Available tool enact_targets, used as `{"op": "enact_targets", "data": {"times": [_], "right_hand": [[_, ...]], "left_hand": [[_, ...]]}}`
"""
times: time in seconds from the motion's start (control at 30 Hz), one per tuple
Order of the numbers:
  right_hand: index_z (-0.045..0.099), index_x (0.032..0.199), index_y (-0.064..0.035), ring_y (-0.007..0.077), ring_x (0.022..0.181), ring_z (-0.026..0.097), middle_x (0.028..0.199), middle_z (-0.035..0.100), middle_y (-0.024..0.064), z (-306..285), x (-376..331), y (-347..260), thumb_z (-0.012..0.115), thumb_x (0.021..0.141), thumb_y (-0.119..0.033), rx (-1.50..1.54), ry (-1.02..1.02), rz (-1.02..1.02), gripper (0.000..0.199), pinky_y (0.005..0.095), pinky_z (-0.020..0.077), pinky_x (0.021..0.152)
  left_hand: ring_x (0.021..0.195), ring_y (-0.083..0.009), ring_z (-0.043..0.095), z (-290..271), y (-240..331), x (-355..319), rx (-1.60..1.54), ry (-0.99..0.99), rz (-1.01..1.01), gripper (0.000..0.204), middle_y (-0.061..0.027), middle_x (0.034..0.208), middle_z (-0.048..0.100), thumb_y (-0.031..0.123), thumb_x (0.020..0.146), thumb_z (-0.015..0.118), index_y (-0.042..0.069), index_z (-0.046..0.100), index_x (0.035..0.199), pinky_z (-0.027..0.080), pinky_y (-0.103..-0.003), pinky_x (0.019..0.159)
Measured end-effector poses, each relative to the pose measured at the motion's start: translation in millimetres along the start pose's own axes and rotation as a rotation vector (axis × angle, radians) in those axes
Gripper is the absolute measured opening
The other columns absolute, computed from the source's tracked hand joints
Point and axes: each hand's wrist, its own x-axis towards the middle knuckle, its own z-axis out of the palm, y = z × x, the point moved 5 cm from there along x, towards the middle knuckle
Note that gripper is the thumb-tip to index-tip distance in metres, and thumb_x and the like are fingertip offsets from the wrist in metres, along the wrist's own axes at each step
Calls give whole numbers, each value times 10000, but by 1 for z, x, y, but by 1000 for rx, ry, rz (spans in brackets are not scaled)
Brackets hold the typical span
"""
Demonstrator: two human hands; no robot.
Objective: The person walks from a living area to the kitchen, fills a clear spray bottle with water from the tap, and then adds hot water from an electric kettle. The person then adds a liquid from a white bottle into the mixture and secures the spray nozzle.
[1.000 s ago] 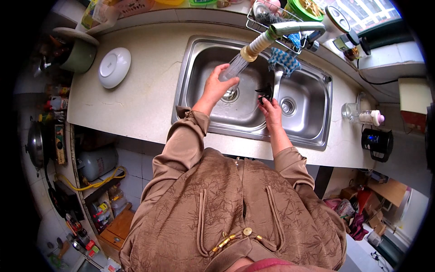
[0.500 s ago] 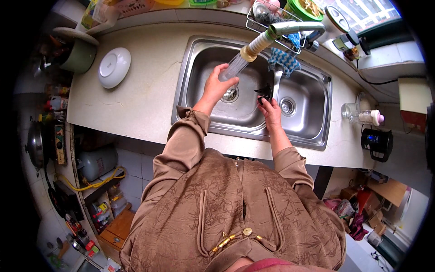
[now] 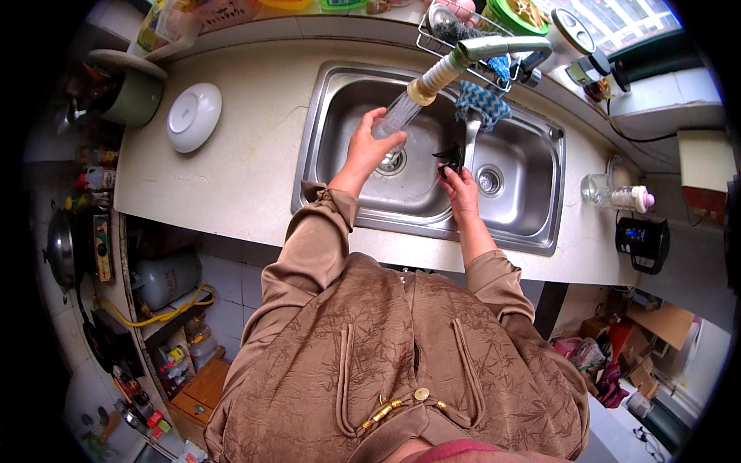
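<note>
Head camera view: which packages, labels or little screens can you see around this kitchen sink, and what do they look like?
Small screen: a bluish glowing panel on a black appliance, on the counter right of the sink.
Printed packets: yellow-green and pale, leaning behind the counter's far left corner.
Labelled bottles: small and colourful, on a shelf at the left edge; too small to tell more.

Small kitchen, pale stone counter under daylight.

Beige worktop [image 3: 231,177] runs along a tiled back ledge; window [image 3: 617,23] at upper right. White bowl [image 3: 193,117] upside down at left. Black electric kettle [image 3: 642,243] at right end. Below the counter: grey gas cylinder [image 3: 166,278], yellow hose [image 3: 166,312], tiled floor, cardboard boxes [image 3: 656,324] at right.
</note>
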Motion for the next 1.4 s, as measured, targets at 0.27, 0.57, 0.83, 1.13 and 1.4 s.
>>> {"op": "enact_targets", "data": {"times": [0.27, 0.57, 0.83, 1.13, 1.4], "right_hand": [[560, 1118, -23, 166, 911, 633, 1053, 658, 86, 0, 0, 0, 661, 873, -114, 0, 0, 2, 280, 294, 519, 821], [570, 1096, -27, 168, 911, 638, 1043, 661, 86, 0, -1, 0, 658, 875, -107, 7, 1, -6, 251, 293, 522, 818], [568, 1092, -31, 165, 926, 634, 1039, 658, 80, -1, 1, 1, 659, 873, -101, 12, -7, -6, 248, 298, 523, 829], [568, 1099, -36, 165, 937, 632, 1043, 658, 78, 0, -1, 0, 666, 870, -107, 11, -12, 0, 259, 298, 520, 832], [560, 1119, -29, 169, 930, 637, 1051, 659, 81, 0, -1, 1, 666, 869, -111, 4, -12, 0, 284, 295, 518, 828]], "left_hand": [[1176, -221, 512, 1, -1, 0, 21, -21, 7, 695, -142, 1281, 529, 254, 739, 800, 71, 473, 1325, 399, -337, 993], [1135, -260, 554, 4, -9, 4, -8, -33, -1, 612, -153, 1187, 577, 293, 707, 812, 77, 581, 1232, 427, -343, 970], [1147, -261, 544, 4, -17, 5, -36, -37, -12, 607, -149, 1206, 566, 301, 711, 808, 72, 588, 1229, 420, -342, 979], [1176, -266, 528, 3, -17, -1, -65, -3, -26, 735, -184, 1247, 553, 293, 679, 826, 54, 501, 1294, 409, -349, 986], [1166, -259, 530, 2, -20, 0, -47, 13, -31, 787, -185, 1243, 551, 282, 679, 829, 60, 453, 1333, 414, -352, 980]]}}
